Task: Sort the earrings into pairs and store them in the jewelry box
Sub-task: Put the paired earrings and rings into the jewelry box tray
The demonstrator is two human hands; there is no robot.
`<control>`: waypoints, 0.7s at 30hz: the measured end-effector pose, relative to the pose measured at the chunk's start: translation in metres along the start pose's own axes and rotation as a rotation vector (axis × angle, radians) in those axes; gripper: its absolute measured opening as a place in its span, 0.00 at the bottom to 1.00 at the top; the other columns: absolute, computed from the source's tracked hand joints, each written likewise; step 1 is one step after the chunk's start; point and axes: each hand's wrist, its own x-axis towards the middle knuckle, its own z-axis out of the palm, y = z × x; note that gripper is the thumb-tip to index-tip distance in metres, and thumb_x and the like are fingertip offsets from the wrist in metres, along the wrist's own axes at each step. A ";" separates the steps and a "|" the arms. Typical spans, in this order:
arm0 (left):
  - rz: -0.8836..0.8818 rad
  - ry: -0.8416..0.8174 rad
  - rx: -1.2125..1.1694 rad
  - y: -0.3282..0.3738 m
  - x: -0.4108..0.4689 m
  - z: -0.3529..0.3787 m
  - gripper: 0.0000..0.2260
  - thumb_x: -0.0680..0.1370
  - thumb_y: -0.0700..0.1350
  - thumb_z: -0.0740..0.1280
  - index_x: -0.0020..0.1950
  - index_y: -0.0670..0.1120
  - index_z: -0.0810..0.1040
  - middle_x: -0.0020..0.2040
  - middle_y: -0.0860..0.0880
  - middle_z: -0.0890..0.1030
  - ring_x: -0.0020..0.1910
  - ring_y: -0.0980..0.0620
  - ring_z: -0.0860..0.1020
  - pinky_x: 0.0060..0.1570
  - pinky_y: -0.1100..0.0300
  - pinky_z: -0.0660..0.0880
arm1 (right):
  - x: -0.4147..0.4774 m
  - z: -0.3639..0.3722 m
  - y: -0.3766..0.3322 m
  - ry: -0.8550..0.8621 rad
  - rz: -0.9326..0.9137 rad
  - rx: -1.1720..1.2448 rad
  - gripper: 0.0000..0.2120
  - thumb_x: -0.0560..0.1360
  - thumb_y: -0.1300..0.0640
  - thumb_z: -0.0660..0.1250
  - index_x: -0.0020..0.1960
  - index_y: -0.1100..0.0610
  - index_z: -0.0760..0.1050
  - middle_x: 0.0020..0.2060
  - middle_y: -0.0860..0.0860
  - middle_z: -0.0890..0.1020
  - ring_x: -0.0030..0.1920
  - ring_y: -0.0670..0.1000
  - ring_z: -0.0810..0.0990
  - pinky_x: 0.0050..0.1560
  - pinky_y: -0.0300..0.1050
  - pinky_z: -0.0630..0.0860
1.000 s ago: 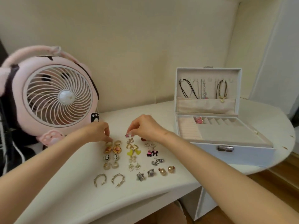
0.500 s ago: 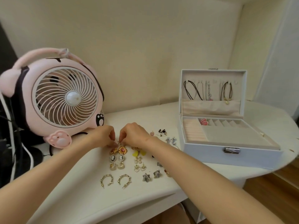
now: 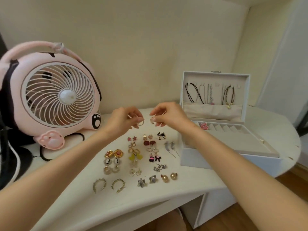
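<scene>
Several earrings lie in pairs on the white table (image 3: 70, 202), among them gold hoops (image 3: 108, 185), silver stars (image 3: 146, 180) and round gold-and-pink studs (image 3: 114, 153). My left hand (image 3: 124, 120) pinches a small gold hoop earring (image 3: 140, 122), raised above the rows. My right hand (image 3: 168, 116) pinches its matching hoop (image 3: 152, 120) a short gap to the right. The white jewelry box (image 3: 230, 157) stands open to the right, with a pink earring (image 3: 204, 126) in one slot of its tray.
A pink desk fan (image 3: 50, 99) stands at the left rear with a black cord beside it. Necklaces (image 3: 210, 95) hang inside the box lid. The wall runs close behind. The table's curved front edge is near me.
Both hands have lifted off the earring rows and risen toward the back, each now holding one small gold hoop. More rows of earrings are uncovered.
</scene>
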 end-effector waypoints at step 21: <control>0.136 -0.157 -0.086 0.091 0.066 0.142 0.07 0.72 0.40 0.71 0.47 0.42 0.75 0.38 0.50 0.76 0.37 0.55 0.74 0.40 0.63 0.71 | -0.024 -0.134 0.106 0.415 0.243 -0.201 0.12 0.65 0.67 0.75 0.34 0.51 0.78 0.31 0.48 0.80 0.26 0.41 0.76 0.31 0.35 0.72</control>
